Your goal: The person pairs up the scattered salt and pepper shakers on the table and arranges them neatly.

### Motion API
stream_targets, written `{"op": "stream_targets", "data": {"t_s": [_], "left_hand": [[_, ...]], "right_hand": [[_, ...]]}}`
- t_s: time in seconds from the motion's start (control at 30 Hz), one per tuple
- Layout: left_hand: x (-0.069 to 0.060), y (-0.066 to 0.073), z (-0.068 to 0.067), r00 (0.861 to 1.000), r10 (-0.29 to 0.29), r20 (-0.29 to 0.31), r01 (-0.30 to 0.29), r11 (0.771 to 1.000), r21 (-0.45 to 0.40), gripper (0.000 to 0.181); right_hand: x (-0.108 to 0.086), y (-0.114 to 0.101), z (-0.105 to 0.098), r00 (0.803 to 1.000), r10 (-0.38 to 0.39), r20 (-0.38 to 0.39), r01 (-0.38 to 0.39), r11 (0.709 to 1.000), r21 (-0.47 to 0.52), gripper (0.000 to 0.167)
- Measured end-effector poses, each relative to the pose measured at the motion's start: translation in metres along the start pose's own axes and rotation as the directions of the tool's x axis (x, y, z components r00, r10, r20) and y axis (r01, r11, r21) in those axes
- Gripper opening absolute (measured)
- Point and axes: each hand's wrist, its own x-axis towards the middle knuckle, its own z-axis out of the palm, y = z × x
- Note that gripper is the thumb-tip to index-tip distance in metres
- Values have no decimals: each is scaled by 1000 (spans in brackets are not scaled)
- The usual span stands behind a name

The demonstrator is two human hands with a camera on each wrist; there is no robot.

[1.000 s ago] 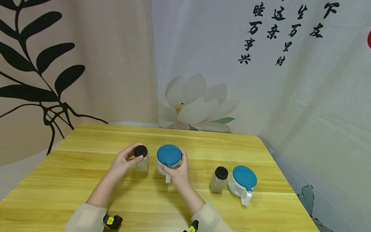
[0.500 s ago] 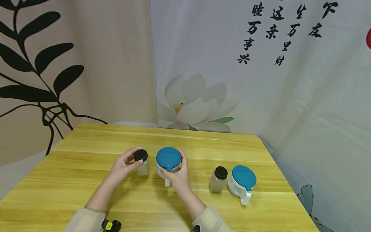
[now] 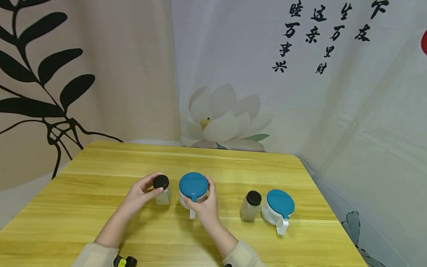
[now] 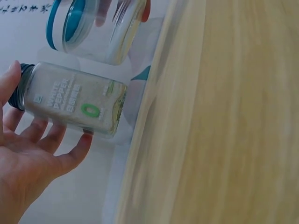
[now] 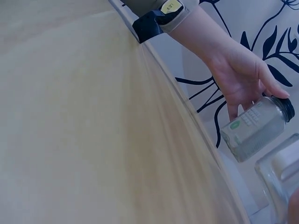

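My left hand [image 3: 141, 194] grips a clear square shaker bottle [image 4: 74, 100] by its black cap and side. White print on the bottle reads WHITE PEPPER, beside a green ring. With fingers and thumb around its blue-lidded top, my right hand [image 3: 207, 202] holds a clear seasoning jar [image 3: 193, 185], its white handle pointing toward me. Both containers are upright and side by side, a small gap apart. In the wrist views their bases show above the tabletop. Only a fingertip or two of the right hand appear at the edges of the wrist views.
A second black-capped bottle [image 3: 251, 207] stands on the wooden table [image 3: 100, 167] to the right. Close beside it is another blue-lidded jar [image 3: 279, 205] with a white handle. Behind the table hangs a printed cloth [image 3: 233, 55] with a lotus and characters.
Both hands, with the pepper bottle and the jar, have come slightly lower in the head view, toward me. The bottle and jar on the right have stayed in place.
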Motion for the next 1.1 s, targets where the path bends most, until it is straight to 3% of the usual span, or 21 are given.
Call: {"op": "stream_targets", "data": {"t_s": [1.1], "left_hand": [[-11, -4, -6, 998, 28, 61, -27, 999, -22, 45]], "right_hand": [[-21, 0, 6, 1000, 1, -8, -1, 1000, -21, 87]]}}
